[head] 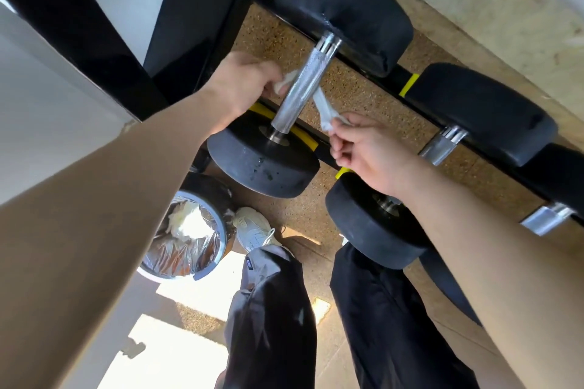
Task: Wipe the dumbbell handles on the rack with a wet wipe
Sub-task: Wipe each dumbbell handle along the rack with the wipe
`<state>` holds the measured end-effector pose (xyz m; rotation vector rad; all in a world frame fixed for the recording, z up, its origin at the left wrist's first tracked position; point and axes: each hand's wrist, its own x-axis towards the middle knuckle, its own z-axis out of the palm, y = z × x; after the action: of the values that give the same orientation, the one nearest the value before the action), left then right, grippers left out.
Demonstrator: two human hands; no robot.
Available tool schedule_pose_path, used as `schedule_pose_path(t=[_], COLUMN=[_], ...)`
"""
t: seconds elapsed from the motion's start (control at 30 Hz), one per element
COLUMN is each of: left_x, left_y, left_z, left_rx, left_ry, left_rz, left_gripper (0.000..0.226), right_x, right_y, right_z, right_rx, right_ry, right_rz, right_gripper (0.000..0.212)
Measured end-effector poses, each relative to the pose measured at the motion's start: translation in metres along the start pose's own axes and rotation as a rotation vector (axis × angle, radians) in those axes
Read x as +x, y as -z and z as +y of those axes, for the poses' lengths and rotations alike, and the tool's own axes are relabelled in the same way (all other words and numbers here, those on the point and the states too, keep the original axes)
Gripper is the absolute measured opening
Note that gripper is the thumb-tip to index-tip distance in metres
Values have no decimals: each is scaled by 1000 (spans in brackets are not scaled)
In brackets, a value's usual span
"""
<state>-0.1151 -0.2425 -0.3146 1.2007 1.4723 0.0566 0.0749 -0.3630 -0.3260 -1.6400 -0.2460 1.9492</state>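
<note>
A black dumbbell rests on the rack, its knurled chrome handle [301, 87] running from the far head [344, 9] down to the near head [262, 164]. A white wet wipe [322, 107] passes under that handle. My left hand [243, 82] pinches one end of the wipe on the handle's left side. On the right, my right hand [363, 148] pinches the other end just below the handle. A second dumbbell's handle [442, 144] lies to the right, partly hidden behind my right wrist.
The black rack rail [395, 79] with yellow pads crosses behind the dumbbells, and a third chrome handle [546, 218] shows at far right. A lined bin [186, 234] holding used wipes stands on the speckled floor by my left shoe [256, 229].
</note>
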Motion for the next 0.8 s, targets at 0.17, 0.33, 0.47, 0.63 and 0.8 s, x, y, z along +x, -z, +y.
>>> schedule_pose_path(t=[0.17, 0.33, 0.47, 0.63, 0.8], left_x=[-17, -9, -12, -37, -18], left_y=[22, 18, 18, 38, 27], left_z=[-18, -29, -33, -31, -39], left_rx=[129, 245, 288, 206, 434], left_ry=[-46, 15, 69, -78, -19], left_rz=[-17, 33, -25, -130, -92], left_gripper=[27, 20, 29, 21, 15], right_x=[29, 3, 5, 40, 7], right_y=[-38, -21, -23, -52, -21], right_z=[-2, 11, 15, 16, 8], right_rx=[-322, -726, -884, -938, -989], right_ry=[162, 95, 157, 193, 127], right_rz=[188, -31, 32, 35, -184], right_gripper=[21, 30, 32, 19, 28])
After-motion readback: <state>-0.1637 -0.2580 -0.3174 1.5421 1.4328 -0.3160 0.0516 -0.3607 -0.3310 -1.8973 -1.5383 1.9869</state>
